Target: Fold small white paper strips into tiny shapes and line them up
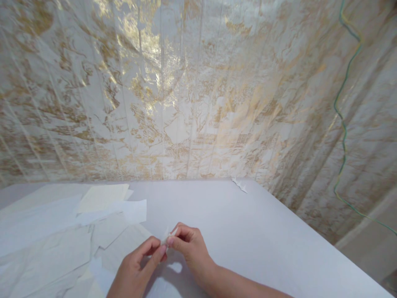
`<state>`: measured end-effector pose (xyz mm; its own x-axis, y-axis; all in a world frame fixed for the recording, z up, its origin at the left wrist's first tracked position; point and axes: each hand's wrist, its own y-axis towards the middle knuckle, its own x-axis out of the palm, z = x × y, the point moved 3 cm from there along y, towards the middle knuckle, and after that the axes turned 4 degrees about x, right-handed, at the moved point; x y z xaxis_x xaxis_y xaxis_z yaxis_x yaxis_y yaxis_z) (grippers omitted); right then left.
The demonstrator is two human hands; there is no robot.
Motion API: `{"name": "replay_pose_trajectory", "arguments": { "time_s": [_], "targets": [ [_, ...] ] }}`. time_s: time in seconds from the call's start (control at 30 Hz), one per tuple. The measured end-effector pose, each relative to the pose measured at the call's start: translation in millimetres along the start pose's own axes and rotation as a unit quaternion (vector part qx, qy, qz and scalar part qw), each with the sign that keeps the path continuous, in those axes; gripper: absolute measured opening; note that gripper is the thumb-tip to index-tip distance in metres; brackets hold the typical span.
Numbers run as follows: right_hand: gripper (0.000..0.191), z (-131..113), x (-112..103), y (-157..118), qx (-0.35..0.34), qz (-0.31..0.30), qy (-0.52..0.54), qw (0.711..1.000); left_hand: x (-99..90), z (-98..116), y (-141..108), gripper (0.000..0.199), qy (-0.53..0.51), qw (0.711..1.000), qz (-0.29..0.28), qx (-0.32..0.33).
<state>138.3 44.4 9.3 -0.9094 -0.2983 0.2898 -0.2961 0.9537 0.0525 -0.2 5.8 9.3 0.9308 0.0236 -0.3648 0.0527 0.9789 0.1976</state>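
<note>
Between my two hands, just above the table, is a small piece of white folded paper (166, 237) with pointed bits sticking up. My left hand (141, 263) pinches its lower left side between thumb and fingers. From the right, my right hand (192, 248) grips the same paper, thumb and forefinger closed on it. The fingertips of both hands nearly touch and cover most of the paper, so its full shape is hidden. Under the hands a shadow falls on the white table (248, 236).
Loose sheets of paper (56, 248) overlap across the table's left side, with a cream sheet (104, 198) near the back. A small torn or folded white paper piece (240, 185) lies by the far edge. Gold-patterned wall covering (186, 103) rises behind; a green-yellow wire (344, 136) hangs at right.
</note>
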Motion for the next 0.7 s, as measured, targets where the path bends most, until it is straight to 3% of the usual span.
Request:
{"name": "replay_pose_trajectory", "arguments": {
  "time_s": [0.3,0.7],
  "targets": [
    [0.047,4,-3,-3,0.013,0.057,0.006,0.998,4.3,-12,4,0.036,0.007,1.0,-0.025,-0.005],
    [0.041,12,8,10,0.007,0.068,0.06,0.996,-2.8,-18,9,0.037,0.029,1.0,-0.002,-0.001]
  ]
}}
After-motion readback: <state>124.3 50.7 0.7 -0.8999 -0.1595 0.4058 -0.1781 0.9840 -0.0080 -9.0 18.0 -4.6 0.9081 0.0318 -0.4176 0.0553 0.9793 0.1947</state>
